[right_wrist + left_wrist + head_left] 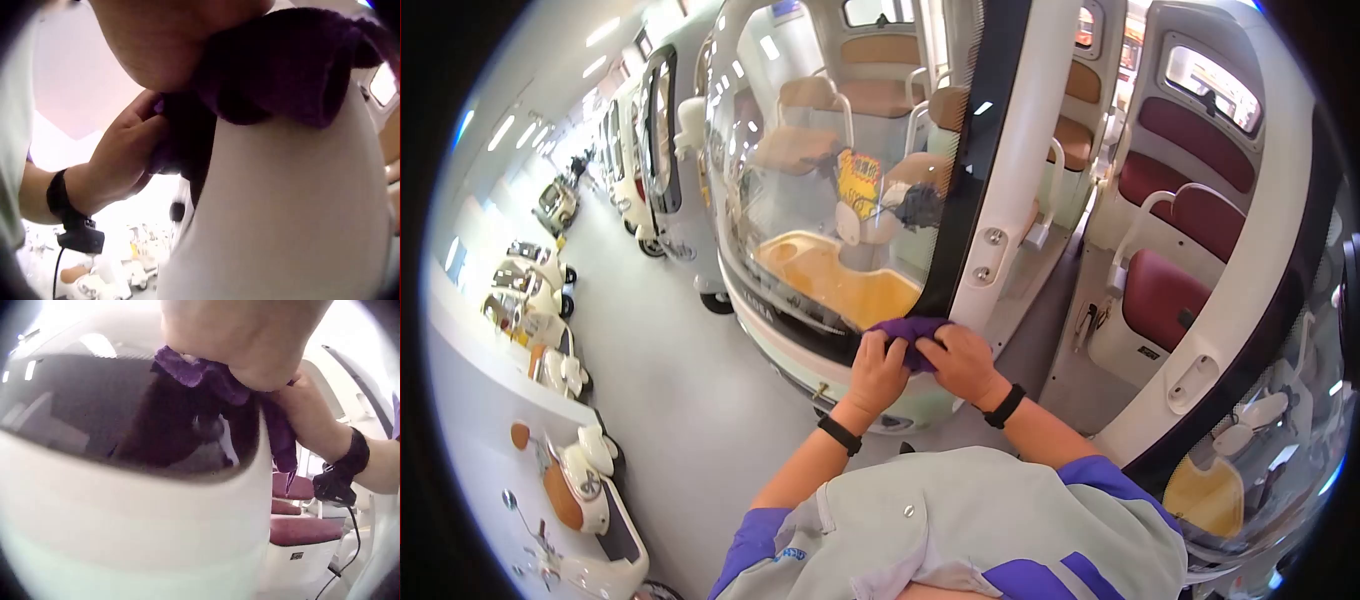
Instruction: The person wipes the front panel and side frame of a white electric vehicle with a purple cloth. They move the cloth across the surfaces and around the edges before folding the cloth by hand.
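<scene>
A bunched purple cloth [912,342] lies against the lower corner of the vehicle's curved windshield [840,200], on its dark border. The left hand [878,372] grips the cloth from one side, fingers curled into it. Close beside it the right hand [968,365] grips the other side. In the left wrist view the cloth [219,381] hangs over the border's corner and the white body edge. Folds of the cloth [281,69] stick out past the right hand [169,37] in the right wrist view, with the left hand [122,150] behind. The fingertips are partly hidden in the cloth.
Right of the hands is a white door pillar [1012,200], then a second vehicle with dark red seats [1165,300]. Orange seats and a yellow sign [860,183] show behind the windshield. Scooters [580,470] and more vehicles line the grey floor [670,370] at left.
</scene>
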A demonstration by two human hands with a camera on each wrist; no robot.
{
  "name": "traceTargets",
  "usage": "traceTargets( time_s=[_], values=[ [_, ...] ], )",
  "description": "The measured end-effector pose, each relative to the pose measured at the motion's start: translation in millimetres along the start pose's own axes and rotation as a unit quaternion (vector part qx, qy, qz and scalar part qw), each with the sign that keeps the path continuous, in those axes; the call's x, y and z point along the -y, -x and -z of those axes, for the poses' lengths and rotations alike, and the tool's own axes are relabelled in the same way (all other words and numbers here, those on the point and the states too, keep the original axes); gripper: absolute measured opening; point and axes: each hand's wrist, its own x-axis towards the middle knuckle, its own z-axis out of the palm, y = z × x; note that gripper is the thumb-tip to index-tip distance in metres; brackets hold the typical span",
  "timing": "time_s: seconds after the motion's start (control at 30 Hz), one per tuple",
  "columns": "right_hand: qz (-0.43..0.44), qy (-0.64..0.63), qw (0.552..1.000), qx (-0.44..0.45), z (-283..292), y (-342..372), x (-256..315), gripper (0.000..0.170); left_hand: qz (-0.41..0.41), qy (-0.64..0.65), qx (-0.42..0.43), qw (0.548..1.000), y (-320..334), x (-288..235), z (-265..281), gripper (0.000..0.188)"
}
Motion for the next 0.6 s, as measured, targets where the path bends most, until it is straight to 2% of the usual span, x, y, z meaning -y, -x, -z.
traceTargets(
  time_s=[0.1,0.13,0.27,0.33,0.47,0.57,0.6],
  values=[
    [0.001,0.070,0.996,-0.052,46,-62,-5,0.042,-0.041,0.000,-0.013,0.999,-79,-7,28,0.047],
    [0.000,0.095,0.993,-0.071,63,-85,-6,0.043,-0.030,0.020,0.003,0.999,-107,-11,41,0.047],
    [-0.009,0.155,0.984,-0.083,116,-160,-21,0.041,-0.112,0.040,-0.035,0.992,-209,-21,80,0.044],
    [0.003,0.173,0.977,-0.123,139,-195,-37,0.041,-0.122,0.013,-0.055,0.991,-250,-24,89,0.044],
    [-0.008,0.231,0.953,-0.195,149,-228,-48,0.045,-0.105,0.003,-0.101,0.989,-285,-33,80,0.042],
    [-0.060,0.215,0.951,-0.212,122,-210,-32,0.048,-0.101,0.006,-0.142,0.985,-263,-31,69,0.044],
    [-0.097,0.209,0.956,-0.182,113,-197,-21,0.051,-0.105,0.005,-0.146,0.984,-250,-27,66,0.045]
  ],
)
